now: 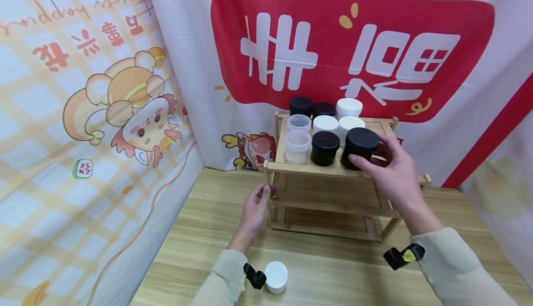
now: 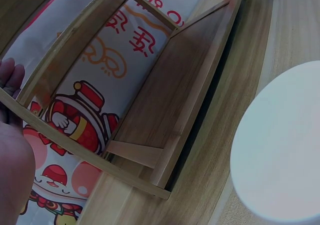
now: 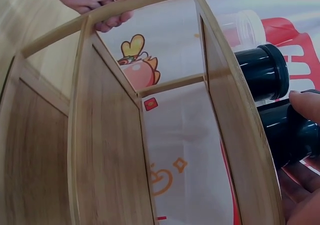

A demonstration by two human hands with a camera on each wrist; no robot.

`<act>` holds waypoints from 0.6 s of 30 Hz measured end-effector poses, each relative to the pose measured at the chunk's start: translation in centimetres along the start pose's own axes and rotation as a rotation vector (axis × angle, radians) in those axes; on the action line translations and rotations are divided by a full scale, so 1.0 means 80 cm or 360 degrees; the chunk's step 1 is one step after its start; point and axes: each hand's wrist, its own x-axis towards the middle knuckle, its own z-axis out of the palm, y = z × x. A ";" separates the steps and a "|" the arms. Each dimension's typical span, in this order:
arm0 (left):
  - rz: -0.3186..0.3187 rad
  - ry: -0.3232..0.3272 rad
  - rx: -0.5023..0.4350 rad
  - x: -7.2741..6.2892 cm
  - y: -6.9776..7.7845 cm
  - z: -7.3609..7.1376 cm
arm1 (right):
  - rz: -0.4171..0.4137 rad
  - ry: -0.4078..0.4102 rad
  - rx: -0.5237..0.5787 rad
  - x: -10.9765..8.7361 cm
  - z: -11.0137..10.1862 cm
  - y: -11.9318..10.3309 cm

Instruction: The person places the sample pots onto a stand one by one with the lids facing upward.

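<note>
My right hand (image 1: 395, 169) grips a black lidded jar (image 1: 359, 151) at the front right of a wooden shelf rack's (image 1: 308, 168) top tier, thumb at the front and fingers behind. In the right wrist view, the black jar (image 3: 290, 132) stands close beside another black jar (image 3: 262, 72). My left hand (image 1: 254, 209) holds the rack's left side, its fingers curled round the wood; the right wrist view also shows those fingers (image 3: 112, 22). Beside the held jar are a black jar (image 1: 325, 148), a clear jar (image 1: 297, 147) and white jars (image 1: 349, 124).
Behind are more black jars (image 1: 300, 106) and a white jar (image 1: 349, 107). A white jar (image 1: 276, 277) stands on the wooden table (image 1: 200, 232) near my left wrist. Printed cloth (image 1: 183, 56) hangs behind the rack and along the left.
</note>
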 end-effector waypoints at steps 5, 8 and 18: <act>0.0001 0.0005 0.0005 0.001 -0.001 0.000 | -0.0048 0.0021 -0.0020 0.002 0.003 0.000; -0.0009 0.0000 0.0004 0.000 0.000 0.000 | -0.0056 0.0033 -0.0019 0.003 0.005 0.000; 0.0016 0.0003 0.0001 0.000 -0.002 0.000 | -0.0027 0.0034 -0.0015 0.006 0.009 -0.001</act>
